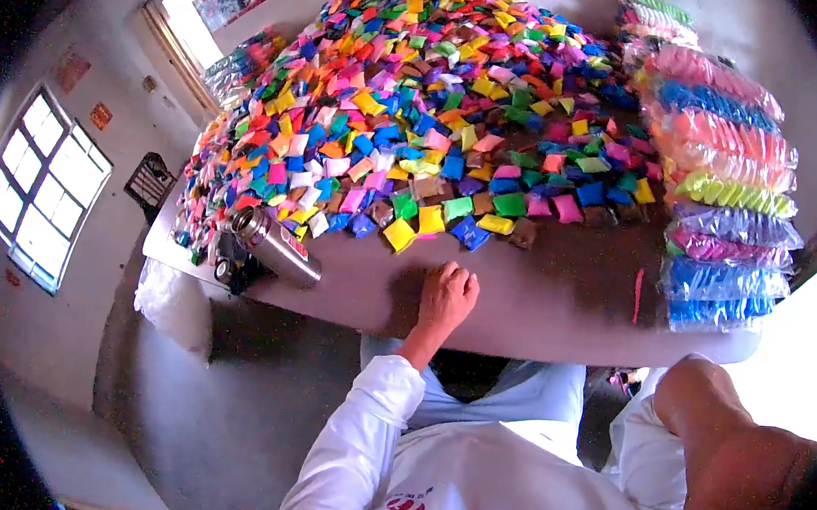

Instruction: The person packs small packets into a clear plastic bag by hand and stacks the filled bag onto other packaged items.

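Note:
My left hand [449,296] rests on the near part of the table, its fingers curled closed. No item shows in it. Just beyond it lie small flat packets: a yellow packet [398,235], a blue packet [469,234] and a brown packet [524,233]. They belong to a wide heap of colourful packets [371,110] that covers most of the tabletop. My right arm [716,400] is bent up close to the camera at the lower right. The fingers of my right hand cannot be made out.
Clear bags of same-coloured packets [730,197] are stacked along the table's right side. A thin pink strip [638,295] lies beside them. At the left edge, a steel flask [276,246] leans near a dark object [237,271]. A white plastic bag [173,305] hangs below.

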`<state>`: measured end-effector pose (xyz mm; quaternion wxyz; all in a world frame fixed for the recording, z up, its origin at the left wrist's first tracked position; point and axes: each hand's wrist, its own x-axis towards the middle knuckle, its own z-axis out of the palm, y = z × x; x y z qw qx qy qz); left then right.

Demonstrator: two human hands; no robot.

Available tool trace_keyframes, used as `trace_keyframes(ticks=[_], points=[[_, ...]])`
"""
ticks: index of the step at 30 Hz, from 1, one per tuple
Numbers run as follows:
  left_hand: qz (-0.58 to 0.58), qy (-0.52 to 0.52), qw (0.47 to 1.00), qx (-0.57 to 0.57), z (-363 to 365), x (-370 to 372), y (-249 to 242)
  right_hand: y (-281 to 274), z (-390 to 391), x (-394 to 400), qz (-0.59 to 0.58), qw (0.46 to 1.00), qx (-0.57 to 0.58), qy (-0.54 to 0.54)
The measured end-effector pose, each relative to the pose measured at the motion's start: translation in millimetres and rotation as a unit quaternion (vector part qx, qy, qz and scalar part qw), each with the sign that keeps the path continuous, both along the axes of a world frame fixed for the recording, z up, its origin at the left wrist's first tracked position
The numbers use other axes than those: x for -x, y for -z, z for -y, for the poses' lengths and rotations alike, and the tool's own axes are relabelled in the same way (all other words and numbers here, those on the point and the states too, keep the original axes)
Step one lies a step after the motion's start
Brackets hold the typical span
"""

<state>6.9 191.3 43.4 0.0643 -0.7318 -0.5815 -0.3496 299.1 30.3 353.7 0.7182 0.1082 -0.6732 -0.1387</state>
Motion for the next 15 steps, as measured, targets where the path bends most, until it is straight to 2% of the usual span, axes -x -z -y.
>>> trace_keyframes(ticks=[2,7,11,15], points=[[0.031,-0.003,0.999,0.035,3.1,-0.4,-3.4,1.3,-3.6,7.5,0.003,1.0,-0.002,-0.009],[0.025,-0.011,0.999,0.035,34.7,-1.6,-12.3,4.0,-26.7,32.7,0.009,1.0,0.002,-0.028],[0.05,-0.016,0.999,-0.006,67.2,1.6,-12.5,6.2,-37.1,46.8,0.014,0.999,0.005,-0.036],[0.085,0.039,0.994,-0.048,97.8,17.0,-2.9,10.4,-48.0,58.8,0.02,0.999,0.017,-0.033]])
